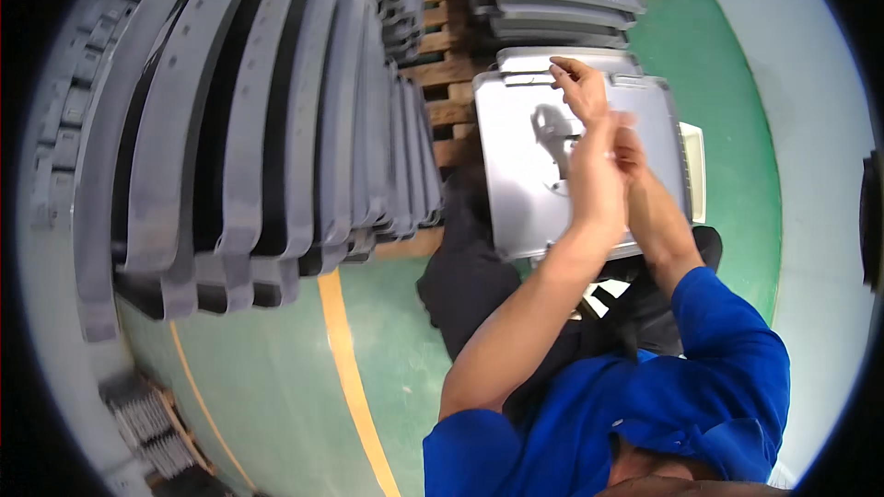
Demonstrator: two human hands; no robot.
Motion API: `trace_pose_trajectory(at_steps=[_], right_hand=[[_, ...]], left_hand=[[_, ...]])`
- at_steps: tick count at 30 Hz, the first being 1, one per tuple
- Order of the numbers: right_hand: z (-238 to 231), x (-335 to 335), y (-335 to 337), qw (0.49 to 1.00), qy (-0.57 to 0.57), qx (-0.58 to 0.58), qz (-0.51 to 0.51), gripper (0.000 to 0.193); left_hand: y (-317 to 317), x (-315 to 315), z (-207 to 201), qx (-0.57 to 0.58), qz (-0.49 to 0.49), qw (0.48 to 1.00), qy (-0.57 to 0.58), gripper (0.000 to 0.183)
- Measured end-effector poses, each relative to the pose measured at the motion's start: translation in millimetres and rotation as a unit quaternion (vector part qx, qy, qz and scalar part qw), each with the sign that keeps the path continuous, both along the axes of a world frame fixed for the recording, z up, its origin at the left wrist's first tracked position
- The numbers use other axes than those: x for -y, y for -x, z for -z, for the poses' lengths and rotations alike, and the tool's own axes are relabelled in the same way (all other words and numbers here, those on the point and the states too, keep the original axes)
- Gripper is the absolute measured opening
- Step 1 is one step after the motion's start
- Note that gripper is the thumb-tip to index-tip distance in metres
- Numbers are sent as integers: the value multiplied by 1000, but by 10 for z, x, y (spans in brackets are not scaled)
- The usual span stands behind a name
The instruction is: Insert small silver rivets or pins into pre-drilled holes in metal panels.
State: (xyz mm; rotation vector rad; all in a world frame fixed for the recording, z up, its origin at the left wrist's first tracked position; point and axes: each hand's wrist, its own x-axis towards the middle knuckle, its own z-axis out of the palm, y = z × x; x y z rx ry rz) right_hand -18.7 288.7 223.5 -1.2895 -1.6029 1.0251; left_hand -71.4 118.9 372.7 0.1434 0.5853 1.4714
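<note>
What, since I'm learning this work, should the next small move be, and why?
Perhaps separate the hands: the farther hand and the nearer, blurred hand overlap in view above the grey panel, with no tool visible in either; parting them would likely free both to reach it.

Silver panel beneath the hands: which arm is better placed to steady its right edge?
Right, probably: the right forearm lies nearer that edge of the silver panel, while the left forearm comes in from the opposite side.

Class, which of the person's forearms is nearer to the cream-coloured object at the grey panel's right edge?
Right: the right forearm is to the lower left of the cream-coloured object; the left forearm is farther left and lower.
</note>
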Motion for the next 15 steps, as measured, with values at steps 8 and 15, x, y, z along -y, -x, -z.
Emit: trace_pose_trajectory(at_steps=[8,15], right_hand=[[-1475,986,-408,957,-247,4,-151,26],[-1690,1218,-396,908,-334,167,-188,24]], left_hand=[[257,-25,-130,81,-112,990,22,72],[238,-6,-109,61,-96,993,-7,79]])
